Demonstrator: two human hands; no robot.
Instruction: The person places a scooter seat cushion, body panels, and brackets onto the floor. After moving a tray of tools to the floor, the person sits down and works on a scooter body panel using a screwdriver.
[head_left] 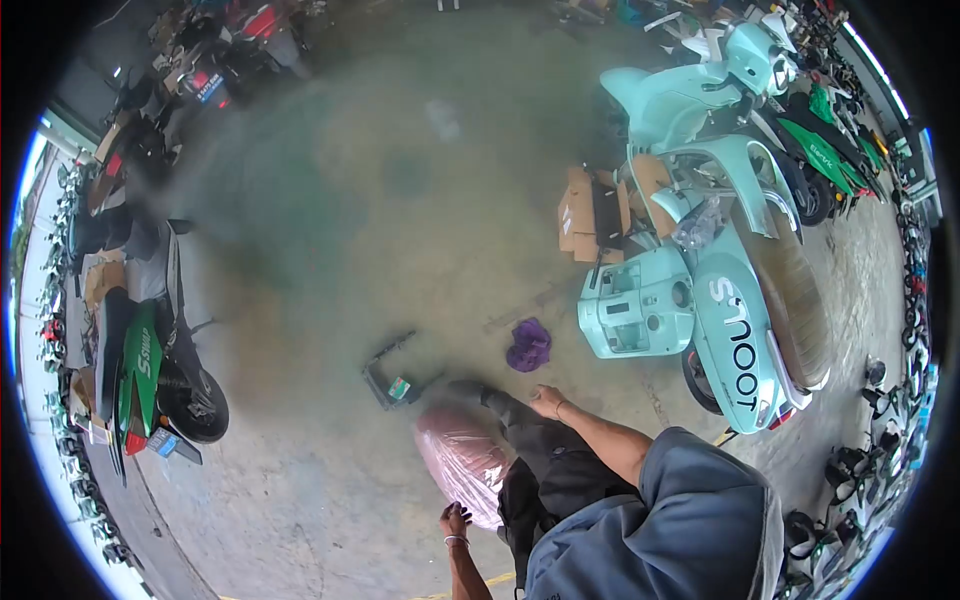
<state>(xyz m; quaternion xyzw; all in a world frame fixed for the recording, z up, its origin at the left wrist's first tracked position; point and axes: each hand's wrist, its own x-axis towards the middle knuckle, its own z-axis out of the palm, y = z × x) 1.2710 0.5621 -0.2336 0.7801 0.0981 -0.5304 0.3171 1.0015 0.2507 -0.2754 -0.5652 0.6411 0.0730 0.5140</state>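
Just beyond pink bundle (462, 458), dark frame (384, 391), purple cloth (528, 346)

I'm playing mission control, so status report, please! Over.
Left hand beside pink plastic bundle. Right hand near trouser leg. Black frame, purple cloth on floor ahead.

Glossy pink plastic bag (462, 452), smooth mint panels (640, 312), cardboard box (577, 217)

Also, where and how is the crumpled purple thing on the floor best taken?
Probably pinch the crumpled purple thing at its bunched middle, from above, with the right hand, the nearer one: it lies low on the floor, and its folds look soft.
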